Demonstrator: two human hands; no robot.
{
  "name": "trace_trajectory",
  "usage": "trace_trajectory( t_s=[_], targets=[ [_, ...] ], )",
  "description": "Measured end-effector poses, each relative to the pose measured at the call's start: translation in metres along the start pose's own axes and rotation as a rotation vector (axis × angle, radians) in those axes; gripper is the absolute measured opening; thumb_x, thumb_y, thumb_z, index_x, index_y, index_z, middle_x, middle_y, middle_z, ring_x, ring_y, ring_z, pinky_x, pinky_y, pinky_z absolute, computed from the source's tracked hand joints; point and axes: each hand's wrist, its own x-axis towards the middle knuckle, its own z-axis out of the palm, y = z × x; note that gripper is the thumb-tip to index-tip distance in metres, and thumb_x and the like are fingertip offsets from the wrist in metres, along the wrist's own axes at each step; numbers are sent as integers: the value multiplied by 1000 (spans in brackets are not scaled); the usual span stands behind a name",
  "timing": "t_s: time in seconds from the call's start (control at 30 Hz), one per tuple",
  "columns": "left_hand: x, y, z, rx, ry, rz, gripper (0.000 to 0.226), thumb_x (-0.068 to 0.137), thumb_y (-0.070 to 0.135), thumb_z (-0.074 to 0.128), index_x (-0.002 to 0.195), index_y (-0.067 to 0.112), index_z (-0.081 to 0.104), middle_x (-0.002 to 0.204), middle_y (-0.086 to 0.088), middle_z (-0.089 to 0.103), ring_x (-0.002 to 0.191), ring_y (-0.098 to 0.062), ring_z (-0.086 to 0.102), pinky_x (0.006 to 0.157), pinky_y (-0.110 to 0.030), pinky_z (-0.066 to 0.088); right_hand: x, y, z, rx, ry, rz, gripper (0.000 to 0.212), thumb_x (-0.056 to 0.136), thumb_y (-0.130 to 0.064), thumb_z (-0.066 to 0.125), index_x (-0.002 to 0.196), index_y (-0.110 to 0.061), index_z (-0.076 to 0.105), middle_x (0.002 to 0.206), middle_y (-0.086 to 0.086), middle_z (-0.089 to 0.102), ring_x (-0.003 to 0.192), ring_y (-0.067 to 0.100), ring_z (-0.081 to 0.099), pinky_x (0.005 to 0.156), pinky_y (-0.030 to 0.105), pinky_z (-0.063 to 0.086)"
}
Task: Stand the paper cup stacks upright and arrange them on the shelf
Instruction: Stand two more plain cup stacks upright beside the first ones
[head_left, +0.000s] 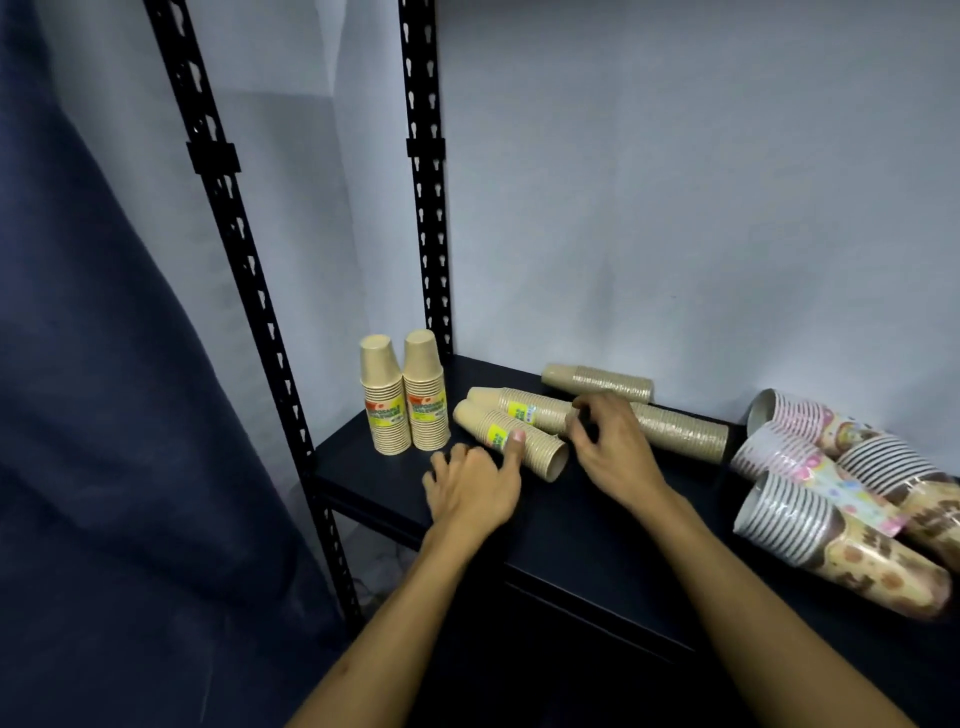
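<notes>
— Grip?
— Left hand (475, 488) thumb pressing nearest lying kraft stack (511, 440), other fingers loosely curled; right hand (608, 441) curled around second lying stack (530, 410).
— Elsewhere?
— Two upright stacks (404, 397) at shelf (571, 525) left corner; patterned stacks (852, 493) lying right.

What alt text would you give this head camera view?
Two hands reach for tan cup stacks lying on a dark shelf: the left hand thumbs the nearest lying stack, the right hand touches the one behind. Two stacks stand upright at left; patterned stacks lie right.
</notes>
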Motion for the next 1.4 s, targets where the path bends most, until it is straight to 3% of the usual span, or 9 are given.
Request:
trace_trajectory(
  t_s=[0.23,0.37,0.43,0.5,0.6,0.7,0.87,1.17,1.4],
  targets=[
    [19,13,16,-37,91,-49,91,88,82,27,126,7,62,141,-14,52,137,-32,35,113,-48,28,7,9,4,212,-72,172,21,93,-19,68,111,-9,65,100,4,67,85,17,63,82,32,54],
    [32,17,23,-182,58,-79,80,85,78,45,127,12,64,147,-11,49,142,-32,29,117,-49,24,5,12,5,264,-47,270,21,88,-33,74,94,-14,65,90,3,69,81,13,65,72,21,53],
    [36,21,20,-243,43,-85,73,85,72,52,126,14,65,144,-9,52,141,-32,30,115,-47,25,3,11,5,313,-42,336,30,83,-39,77,85,-14,61,84,5,70,78,19,67,71,29,54],
    [40,24,16,-275,32,-75,64,85,65,57,129,18,63,139,-7,57,139,-32,33,111,-45,27,3,9,6,338,-22,367,40,78,-40,81,78,-10,55,79,10,68,73,25,64,70,40,52],
    [53,20,11,-319,-43,-24,71,77,69,58,134,28,60,130,1,66,128,-26,52,108,-43,37,7,6,6,371,-22,426,42,75,-34,86,82,-5,56,78,9,63,65,17,55,64,33,48],
    [63,10,8,-458,-137,30,90,58,79,60,134,31,62,119,10,72,110,-13,67,100,-41,52,9,7,2,540,-115,543,51,75,-28,87,113,-8,59,102,4,66,81,10,64,73,21,51],
    [60,-6,21,-576,-101,178,82,71,84,59,137,35,58,120,13,69,109,-5,66,100,-39,53,11,16,-3,707,-332,559,88,79,-18,84,151,-9,36,129,7,65,107,14,69,91,24,53],
    [50,-19,14,-794,-109,411,60,95,18,68,144,37,40,134,19,59,122,-7,61,101,-24,49,6,16,-7,684,-332,374,85,77,9,77,145,-23,37,137,4,58,120,16,63,103,41,52],
    [55,-24,24,-744,-46,450,70,88,11,73,141,41,38,126,0,68,124,-14,60,111,-46,45,2,20,-13,625,-403,341,94,77,9,78,149,-25,27,147,0,48,133,15,52,114,42,42]
  ],
)
